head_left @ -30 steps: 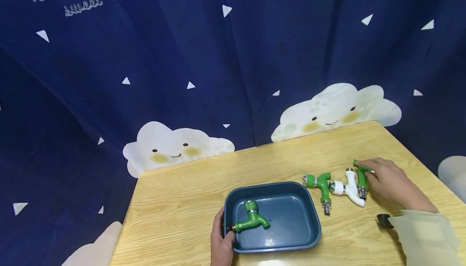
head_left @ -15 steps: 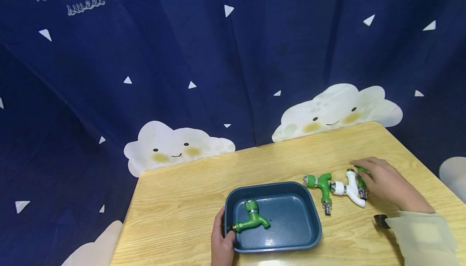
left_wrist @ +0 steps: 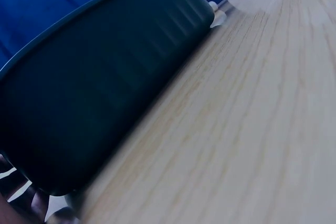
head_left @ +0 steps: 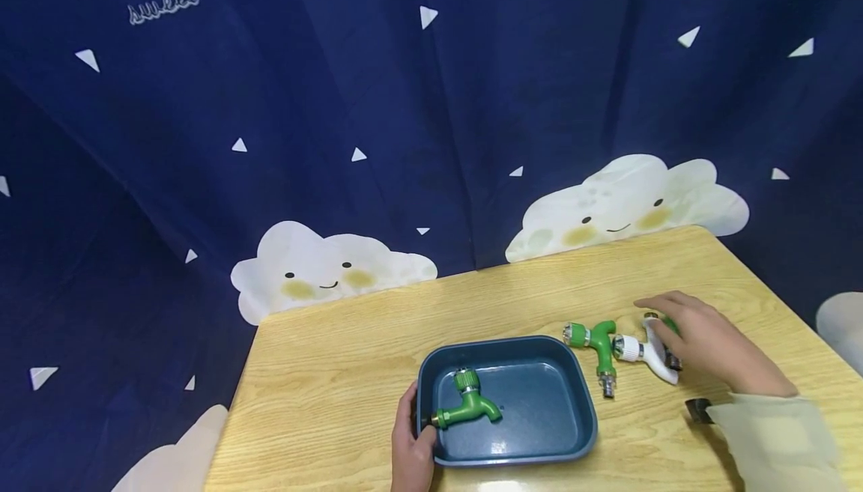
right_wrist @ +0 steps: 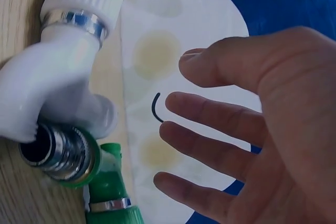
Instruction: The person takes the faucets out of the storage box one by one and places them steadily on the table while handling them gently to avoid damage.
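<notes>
My left hand point(head_left: 413, 453) grips the left wall of a dark blue plastic tray point(head_left: 539, 424), thumb over the rim. Inside that tray lies a green faucet point(head_left: 472, 407). My right hand point(head_left: 704, 346) hovers over the white faucet point(head_left: 652, 357), partly covering it and the green faucet point(head_left: 670, 323) on its right. In the right wrist view the fingers are extended and hold nothing, apart from the white faucet point(right_wrist: 71, 51) and the green one point(right_wrist: 107, 182). Between tray and white faucet, another green faucet point(head_left: 602, 346) lies on the table.
The wooden table point(head_left: 337, 372) meets a dark blue curtain point(head_left: 323, 87) with cloud prints at the back. A black piece point(head_left: 698, 410) sticks out at the right sleeve point(head_left: 775, 439).
My right hand has shifted left, from the rightmost green faucet to above the white faucet. The left hand, the tray and the faucets stay in place.
</notes>
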A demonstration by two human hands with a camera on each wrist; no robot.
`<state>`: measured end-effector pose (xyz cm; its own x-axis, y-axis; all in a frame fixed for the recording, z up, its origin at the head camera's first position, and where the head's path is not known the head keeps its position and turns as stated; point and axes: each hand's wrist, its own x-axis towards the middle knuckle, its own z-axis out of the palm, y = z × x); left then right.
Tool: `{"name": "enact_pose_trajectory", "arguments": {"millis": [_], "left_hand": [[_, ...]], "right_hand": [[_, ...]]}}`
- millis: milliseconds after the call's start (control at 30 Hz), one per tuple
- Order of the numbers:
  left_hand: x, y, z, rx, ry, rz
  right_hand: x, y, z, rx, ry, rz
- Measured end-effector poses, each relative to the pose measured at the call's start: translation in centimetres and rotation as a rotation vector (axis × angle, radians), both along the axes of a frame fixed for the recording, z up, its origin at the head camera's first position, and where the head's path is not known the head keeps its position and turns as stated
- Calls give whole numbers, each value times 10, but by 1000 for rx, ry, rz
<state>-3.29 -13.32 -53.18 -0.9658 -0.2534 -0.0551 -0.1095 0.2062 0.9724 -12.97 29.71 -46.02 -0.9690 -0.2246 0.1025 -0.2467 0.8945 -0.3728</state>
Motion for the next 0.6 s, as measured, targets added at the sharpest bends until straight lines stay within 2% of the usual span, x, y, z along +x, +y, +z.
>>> {"name": "enact_pose_trajectory", "arguments": {"millis": [200, 400, 600], "left_hand": [[0, 0, 1, -8, 21, -1], [0, 0, 0, -1, 48, -1], [1, -1, 0, -2, 53, -8]], "right_hand": [[1, -9, 5, 17, 8, 26], [2, -20, 7, 28, 54, 57], [5, -32, 9, 32, 48, 66]]}}
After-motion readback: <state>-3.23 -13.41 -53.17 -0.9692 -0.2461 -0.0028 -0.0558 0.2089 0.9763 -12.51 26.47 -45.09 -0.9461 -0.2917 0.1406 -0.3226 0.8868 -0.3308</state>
